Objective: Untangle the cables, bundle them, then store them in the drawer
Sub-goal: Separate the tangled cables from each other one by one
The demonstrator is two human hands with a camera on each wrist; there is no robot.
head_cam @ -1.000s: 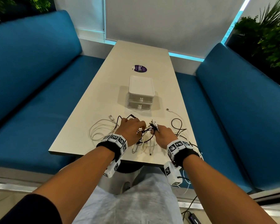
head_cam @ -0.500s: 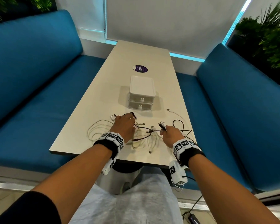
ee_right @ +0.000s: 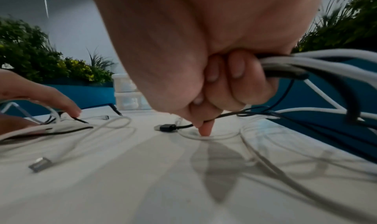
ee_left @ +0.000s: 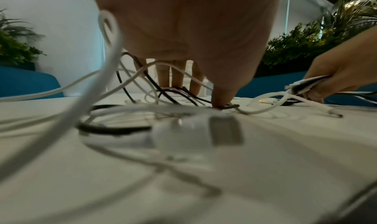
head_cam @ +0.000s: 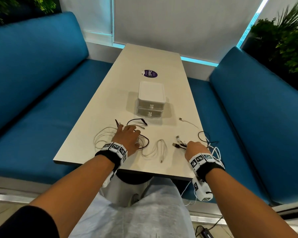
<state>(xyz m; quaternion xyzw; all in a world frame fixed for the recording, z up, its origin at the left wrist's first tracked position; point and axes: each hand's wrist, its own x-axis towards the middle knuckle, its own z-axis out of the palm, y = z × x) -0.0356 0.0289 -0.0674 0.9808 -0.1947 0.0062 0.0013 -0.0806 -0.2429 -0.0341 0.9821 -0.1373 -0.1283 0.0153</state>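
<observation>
Black and white cables (head_cam: 141,134) lie tangled on the white table (head_cam: 162,54) near its front edge. My left hand (head_cam: 129,133) presses flat on the left part of the tangle, fingers straight (ee_left: 177,77). My right hand (head_cam: 190,146) grips a bunch of cable ends (head_cam: 179,143), fingers curled round them (ee_right: 234,75); the cords trail off the table's right edge. Between the hands lies a loose white cable loop (head_cam: 157,148). The small white two-drawer unit (head_cam: 151,102) stands behind the cables, both drawers closed.
A white cable end (head_cam: 187,121) and a black loop (head_cam: 203,136) lie by the table's right edge. Beyond the drawer unit there is a purple sticker (head_cam: 150,73). Blue benches (head_cam: 33,83) flank the table on both sides. Plants stand behind the right bench.
My hands have drawn apart: the right pulled the bunch of cable ends to the right, the left slid left and flattened on the tangle. A white cable loop now lies free between them.
</observation>
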